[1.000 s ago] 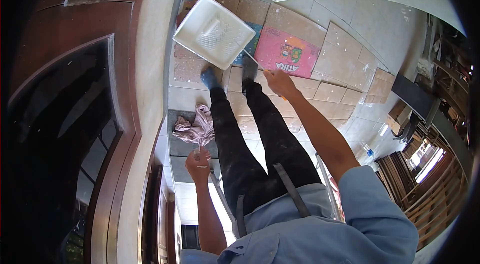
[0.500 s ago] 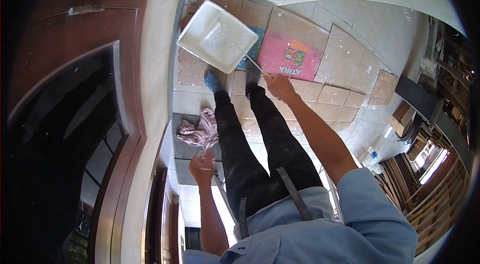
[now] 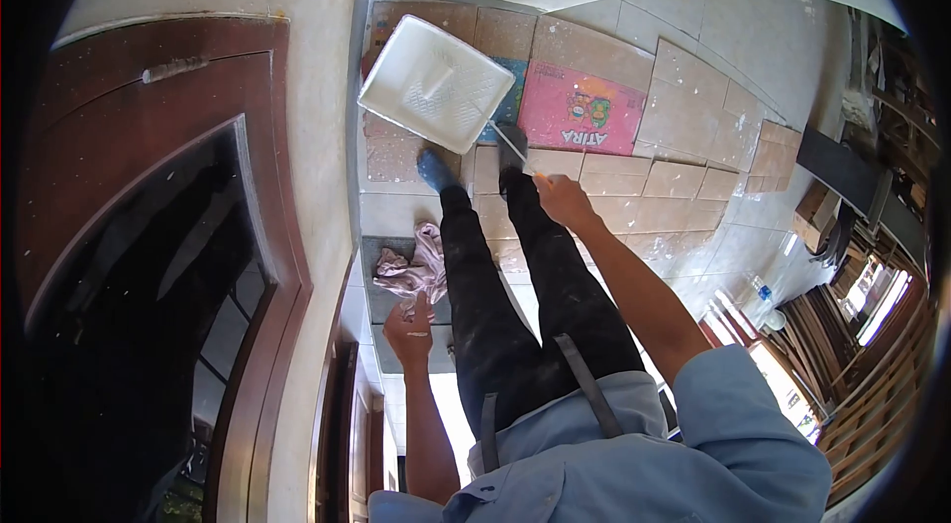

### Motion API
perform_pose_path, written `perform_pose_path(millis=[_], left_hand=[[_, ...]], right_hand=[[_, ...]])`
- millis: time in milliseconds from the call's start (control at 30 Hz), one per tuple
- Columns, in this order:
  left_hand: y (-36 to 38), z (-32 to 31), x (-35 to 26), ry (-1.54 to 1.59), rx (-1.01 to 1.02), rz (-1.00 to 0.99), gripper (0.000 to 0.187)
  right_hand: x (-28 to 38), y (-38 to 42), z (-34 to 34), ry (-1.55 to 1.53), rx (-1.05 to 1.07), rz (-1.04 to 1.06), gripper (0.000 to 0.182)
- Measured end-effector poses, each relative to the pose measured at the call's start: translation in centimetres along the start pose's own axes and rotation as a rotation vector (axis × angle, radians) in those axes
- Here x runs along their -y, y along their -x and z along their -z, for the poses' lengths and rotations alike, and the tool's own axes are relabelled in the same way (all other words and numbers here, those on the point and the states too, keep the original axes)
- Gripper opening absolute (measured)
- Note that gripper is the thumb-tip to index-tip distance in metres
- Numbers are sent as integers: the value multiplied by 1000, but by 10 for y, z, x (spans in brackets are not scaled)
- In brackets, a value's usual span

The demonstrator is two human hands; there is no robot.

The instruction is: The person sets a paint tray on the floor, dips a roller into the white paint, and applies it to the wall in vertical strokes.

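My right hand (image 3: 563,200) is closed around the orange handle of a paint roller (image 3: 512,143). Its thin metal rod runs up and left to the rim of a white paint tray (image 3: 398,117). White paint coats the tray's inside, and the roller's head is hard to tell apart from it. Low on the left, my left hand (image 3: 408,333) has its fingers curled around something small and pale that I cannot make out. Just above that hand, a crumpled pink cloth (image 3: 416,265) lies on a dark grey mat (image 3: 374,252).
Paint-spotted cardboard sheets (image 3: 684,117) and a pink printed carton (image 3: 582,107) cover the floor around my feet. A brown door (image 3: 289,256) with dark glass stands at left. Stacked wood (image 3: 822,340) and a dark board (image 3: 837,176) are at right.
The view has shifted, so tray, cloth and legs sit slightly lower. My right hand has drawn the roller handle a little back from the tray, and less rod shows over the tray.
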State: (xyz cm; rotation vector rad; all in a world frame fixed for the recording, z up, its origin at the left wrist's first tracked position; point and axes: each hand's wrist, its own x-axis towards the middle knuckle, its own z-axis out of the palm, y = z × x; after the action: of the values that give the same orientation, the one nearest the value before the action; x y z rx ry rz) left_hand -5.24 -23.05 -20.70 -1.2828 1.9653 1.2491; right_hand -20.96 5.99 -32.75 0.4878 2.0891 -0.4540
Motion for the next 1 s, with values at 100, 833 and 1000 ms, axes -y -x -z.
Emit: perform_pose_path(millis=[100, 833, 1000], left_hand=[[-6, -1, 6, 42, -22, -67, 30], [-37, -13, -55, 27, 184, -372, 28], [-43, -15, -46, 60, 273, -344, 27]], right_hand=[[-11, 17, 4, -24, 70, 1, 59], [43, 182, 45, -970, 466, -268, 36], [74, 177, 52, -1333, 541, -268, 34]])
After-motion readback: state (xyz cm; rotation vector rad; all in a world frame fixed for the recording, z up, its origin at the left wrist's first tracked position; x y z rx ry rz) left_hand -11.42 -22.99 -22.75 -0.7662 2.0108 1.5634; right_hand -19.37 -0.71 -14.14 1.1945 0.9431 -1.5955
